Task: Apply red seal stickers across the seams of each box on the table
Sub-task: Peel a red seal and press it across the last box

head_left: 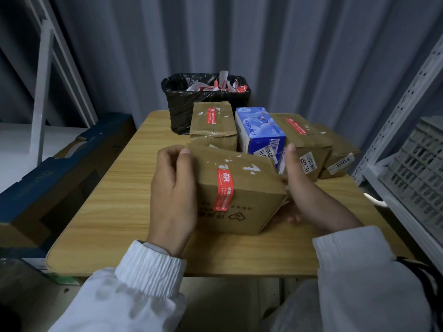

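Note:
A brown cardboard box (247, 188) is tilted up in the middle of the wooden table (115, 188). A red seal sticker (223, 189) runs over its near top edge. My left hand (173, 188) grips the box's left end, thumb on the top corner. My right hand (309, 195) holds the right end, thumb up and fingers curled under it. Behind stand a sealed brown box (212, 125), a blue and white box (260, 130), another stickered brown box (304, 140) and a brown box (340, 156) at far right.
A bin lined with a black bag (187, 101) holds white and red sticker backing strips at the table's far edge. Metal shelving with a grey crate (417, 168) stands to the right. Blue and brown cartons (55, 168) lie to the left.

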